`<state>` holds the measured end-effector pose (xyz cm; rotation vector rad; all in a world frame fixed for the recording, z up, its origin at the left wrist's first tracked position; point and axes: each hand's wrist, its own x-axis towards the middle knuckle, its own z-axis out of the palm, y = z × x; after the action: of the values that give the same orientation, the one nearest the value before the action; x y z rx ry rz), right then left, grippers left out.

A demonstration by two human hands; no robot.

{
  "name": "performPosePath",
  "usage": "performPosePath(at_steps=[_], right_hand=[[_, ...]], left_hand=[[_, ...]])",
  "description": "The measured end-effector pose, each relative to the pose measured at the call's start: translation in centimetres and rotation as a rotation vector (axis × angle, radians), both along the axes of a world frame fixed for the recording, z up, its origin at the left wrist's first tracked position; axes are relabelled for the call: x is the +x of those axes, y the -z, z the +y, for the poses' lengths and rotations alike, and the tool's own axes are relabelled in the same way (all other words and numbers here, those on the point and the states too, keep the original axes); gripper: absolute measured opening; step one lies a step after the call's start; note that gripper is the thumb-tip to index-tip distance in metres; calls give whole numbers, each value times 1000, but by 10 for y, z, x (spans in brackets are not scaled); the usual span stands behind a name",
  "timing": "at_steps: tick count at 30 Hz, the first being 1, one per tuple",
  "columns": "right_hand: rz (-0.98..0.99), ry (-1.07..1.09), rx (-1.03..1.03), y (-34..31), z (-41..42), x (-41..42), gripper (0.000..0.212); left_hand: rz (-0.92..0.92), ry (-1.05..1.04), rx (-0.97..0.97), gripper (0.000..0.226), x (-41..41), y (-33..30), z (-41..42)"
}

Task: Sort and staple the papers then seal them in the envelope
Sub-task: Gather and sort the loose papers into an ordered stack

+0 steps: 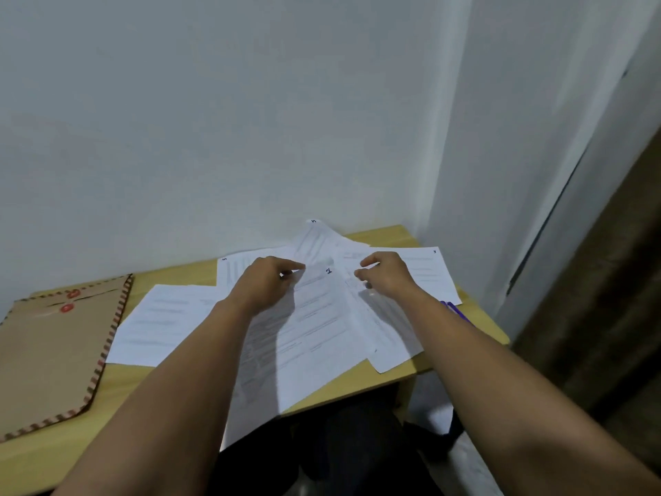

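Note:
Several white printed sheets (314, 327) lie spread and overlapping on a small wooden table (150, 381). Handwritten numbers mark their corners; the sheet marked 1 (322, 306) lies on top in the middle. My left hand (266, 281) pinches the top edge of that sheet with curled fingers. My right hand (384, 273) hovers with curled fingers over the papers just right of it, fingertips on a sheet's edge. A brown string-tie envelope (53, 352) with red discs and a striped border lies flat at the table's left.
A blue-purple object (456, 311), perhaps a pen or stapler, peeks out under my right forearm at the table's right edge. White walls close in behind and to the right. One sheet (314, 238) curls up against the back wall. Dark floor lies below.

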<state>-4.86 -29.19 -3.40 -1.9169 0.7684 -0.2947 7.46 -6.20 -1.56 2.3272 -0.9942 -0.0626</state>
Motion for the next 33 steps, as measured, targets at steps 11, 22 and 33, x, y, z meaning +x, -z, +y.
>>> performPosePath(at_steps=[11, 22, 33], right_hand=[[967, 33, -363, 3, -81, -46, 45], [906, 16, -515, 1, -64, -79, 24], [776, 80, -571, 11, -84, -96, 21]], left_hand=[[-94, 33, 45, 48, -2, 3, -11], [-167, 50, 79, 49, 3, 11, -17], [-256, 78, 93, 48, 7, 11, -19]])
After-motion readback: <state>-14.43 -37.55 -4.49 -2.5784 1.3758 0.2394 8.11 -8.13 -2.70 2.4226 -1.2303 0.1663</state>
